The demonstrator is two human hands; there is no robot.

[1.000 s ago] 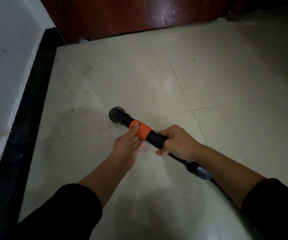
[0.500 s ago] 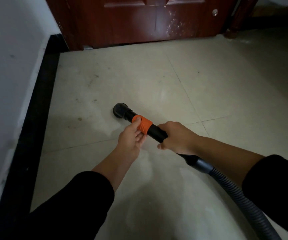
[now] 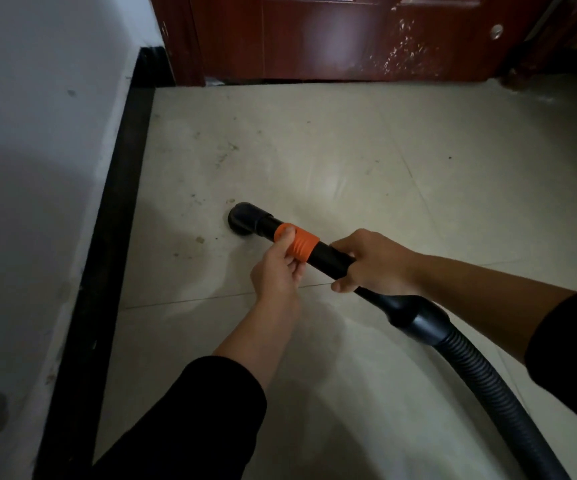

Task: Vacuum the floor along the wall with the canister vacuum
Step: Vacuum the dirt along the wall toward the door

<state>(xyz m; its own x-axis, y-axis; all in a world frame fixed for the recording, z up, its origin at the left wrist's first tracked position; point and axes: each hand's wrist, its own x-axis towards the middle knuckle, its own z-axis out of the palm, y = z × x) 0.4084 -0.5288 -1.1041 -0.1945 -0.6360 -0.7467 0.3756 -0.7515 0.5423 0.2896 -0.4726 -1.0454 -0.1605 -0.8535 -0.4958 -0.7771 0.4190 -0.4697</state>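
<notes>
I have 2 hands on 1 vacuum tube [image 3: 328, 259]. My left hand [image 3: 278, 268] pinches its 1 orange collar [image 3: 301, 245], thumb on top and fingers curled beneath, so that grip is clamped on the collar. My right hand [image 3: 373, 265] is wrapped round the black tube just behind the collar, that grip clamped on the tube itself. The tube slants down and away to the left and ends in 1 round black nozzle [image 3: 243, 220], which sits on the pale tiled floor [image 3: 349, 161], near the black baseboard [image 3: 107, 254] but apart from it. Behind my right hand the tube widens into a dark cuff, and 1 ribbed grey hose [image 3: 488, 386] curves from it to the lower right edge. Small dark specks [image 3: 199, 240] lie on the tile between nozzle and baseboard; they are too small for me to count surely. 2 joint lines show in the tiles. The white wall [image 3: 37, 133] rises on the left above the baseboard, and 1 red-brown door [image 3: 349, 36] closes the far end. 2 black sleeves [image 3: 204, 410] cover my forearms partway.
</notes>
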